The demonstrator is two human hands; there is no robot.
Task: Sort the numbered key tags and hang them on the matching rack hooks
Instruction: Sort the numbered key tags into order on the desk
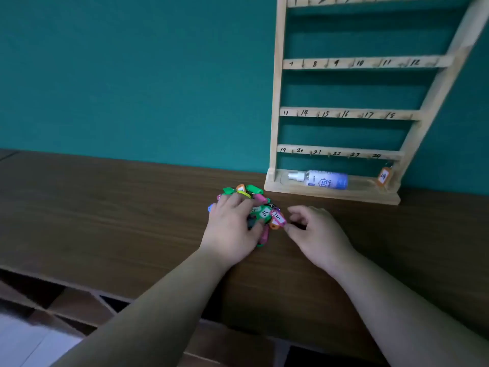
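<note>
Pile point(254, 189) pinned under left hand point(232, 229), fingers spread flat, against sliding; right hand point(317, 231) half-curled at pink tag point(277, 219), thumb touching, grip unclear, probably teasing it free.

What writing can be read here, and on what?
"1", "2": top rail, rest cut off.
"7" to "12": second rail.
"13" to "18": third rail.
"19" to "24": bottom rail.
"24": hanging orange tag.
"16": green tag.
"75": bottle; other print too small.
Pink tag: blurred.
</note>
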